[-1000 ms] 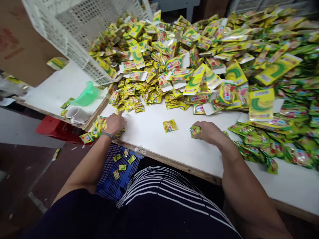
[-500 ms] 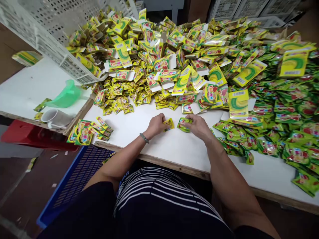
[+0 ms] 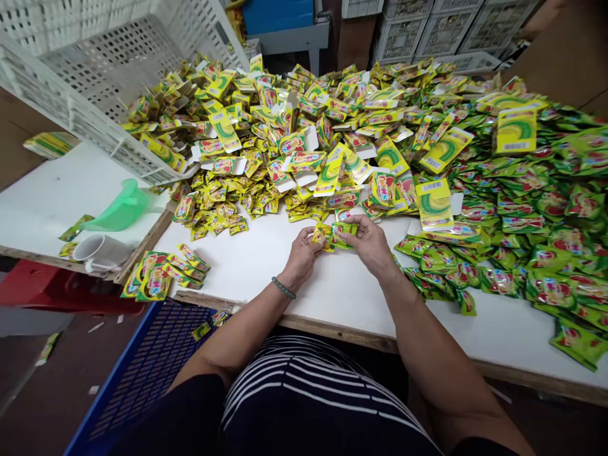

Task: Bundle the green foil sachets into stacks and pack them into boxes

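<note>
Fingertips of the left hand (image 3: 304,252) pinch a yellow sachet (image 3: 322,235). Those of the right hand (image 3: 371,244) pinch a green packet (image 3: 344,232). The two touch between the hands, over the table (image 3: 266,266). Fingers cover much of both, so print and edges are hard to make out. The packet's long axis runs left to right. Beyond the fingers lies the heap (image 3: 332,139), and well to their left a small stack (image 3: 161,272).
</note>
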Tool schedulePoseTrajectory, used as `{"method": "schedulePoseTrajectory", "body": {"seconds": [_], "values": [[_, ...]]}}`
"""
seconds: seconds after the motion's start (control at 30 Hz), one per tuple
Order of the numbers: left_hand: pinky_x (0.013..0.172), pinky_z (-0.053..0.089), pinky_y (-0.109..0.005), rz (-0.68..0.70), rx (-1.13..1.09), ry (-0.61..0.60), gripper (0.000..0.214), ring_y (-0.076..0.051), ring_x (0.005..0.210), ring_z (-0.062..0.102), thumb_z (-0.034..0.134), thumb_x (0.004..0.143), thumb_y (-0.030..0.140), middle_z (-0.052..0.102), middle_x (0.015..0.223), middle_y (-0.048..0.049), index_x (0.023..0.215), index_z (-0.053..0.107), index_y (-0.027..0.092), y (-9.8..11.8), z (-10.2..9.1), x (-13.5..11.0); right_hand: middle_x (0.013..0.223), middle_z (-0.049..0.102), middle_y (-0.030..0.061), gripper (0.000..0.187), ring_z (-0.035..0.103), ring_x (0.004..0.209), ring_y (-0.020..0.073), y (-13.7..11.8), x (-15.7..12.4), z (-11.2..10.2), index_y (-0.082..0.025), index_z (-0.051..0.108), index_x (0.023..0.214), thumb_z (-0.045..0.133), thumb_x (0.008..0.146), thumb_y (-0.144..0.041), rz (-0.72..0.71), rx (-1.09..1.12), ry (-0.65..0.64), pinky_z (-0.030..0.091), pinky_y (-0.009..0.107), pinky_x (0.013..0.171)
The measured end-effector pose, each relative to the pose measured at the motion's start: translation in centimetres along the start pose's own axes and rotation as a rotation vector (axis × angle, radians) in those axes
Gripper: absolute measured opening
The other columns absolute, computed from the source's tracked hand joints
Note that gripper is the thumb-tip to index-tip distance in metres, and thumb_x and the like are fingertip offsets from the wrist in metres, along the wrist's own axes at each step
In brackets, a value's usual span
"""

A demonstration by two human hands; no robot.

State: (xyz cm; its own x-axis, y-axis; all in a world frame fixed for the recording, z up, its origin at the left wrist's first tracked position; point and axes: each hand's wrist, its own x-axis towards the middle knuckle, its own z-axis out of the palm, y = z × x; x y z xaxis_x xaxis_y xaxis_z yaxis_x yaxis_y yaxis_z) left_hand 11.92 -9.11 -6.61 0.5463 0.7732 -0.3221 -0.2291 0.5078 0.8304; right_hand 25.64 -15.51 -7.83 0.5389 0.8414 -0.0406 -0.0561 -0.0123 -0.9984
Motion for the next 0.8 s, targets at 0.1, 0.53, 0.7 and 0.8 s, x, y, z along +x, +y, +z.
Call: {"method": "schedulePoseTrajectory", "body": {"seconds": [0.1,0.53,0.7,0.8], "values": [[0.087,0.05,-0.031,0.036,-0.061,-0.01,0.042,-0.013,0.086,0.065,0.077,0.064,0.019,0.067,0.094,-0.0006,0.098,0.052,0.019,-0.2,0.9,0.1,0.093,0.069,0.0047,0.057,0.064,0.075,0.0194,-0.1,0.0,0.1,-0.023,0.057,0.099,0.08,0.057,-0.054,0.005,-0.052,0.023,0.056,0.037,0.072],[0.1,0.041,-0.041,0.755,1.204,0.217,0.053,-0.029,0.12,0.051,0.073,0.075,0.023,0.054,0.132,-0.0178,0.124,0.055,0.015,6.0,4.1,4.6,0.092,0.071,0.0066,0.052,0.065,0.078,0.0213,-1.0,0.4,-0.9,-0.02,0.059,0.112,0.068,0.073,-0.053,-0.117,-0.161,0.308,0.054,0.034,0.068],[0.098,0.042,-0.035,0.832,1.405,0.232,0.027,-0.023,0.11,0.059,0.044,0.089,0.011,0.068,0.114,-0.0113,0.102,0.066,0.016,9.3,3.3,6.3,0.086,0.069,0.0028,0.039,0.062,0.076,0.0198,-1.7,0.3,-1.5,-0.022,0.061,0.102,0.067,0.073,-0.048,-0.131,-0.235,0.302,0.053,0.036,0.074],[0.085,0.046,-0.03,0.856,1.295,0.236,0.023,-0.019,0.091,0.063,0.05,0.086,0.017,0.071,0.097,-0.0043,0.102,0.067,0.019,12.0,2.3,4.5,0.089,0.068,0.0028,0.033,0.062,0.083,0.021,-1.7,0.4,-2.3,-0.023,0.062,0.098,0.066,0.075,-0.047,-0.18,-0.272,0.216,0.052,0.038,0.08]]}}
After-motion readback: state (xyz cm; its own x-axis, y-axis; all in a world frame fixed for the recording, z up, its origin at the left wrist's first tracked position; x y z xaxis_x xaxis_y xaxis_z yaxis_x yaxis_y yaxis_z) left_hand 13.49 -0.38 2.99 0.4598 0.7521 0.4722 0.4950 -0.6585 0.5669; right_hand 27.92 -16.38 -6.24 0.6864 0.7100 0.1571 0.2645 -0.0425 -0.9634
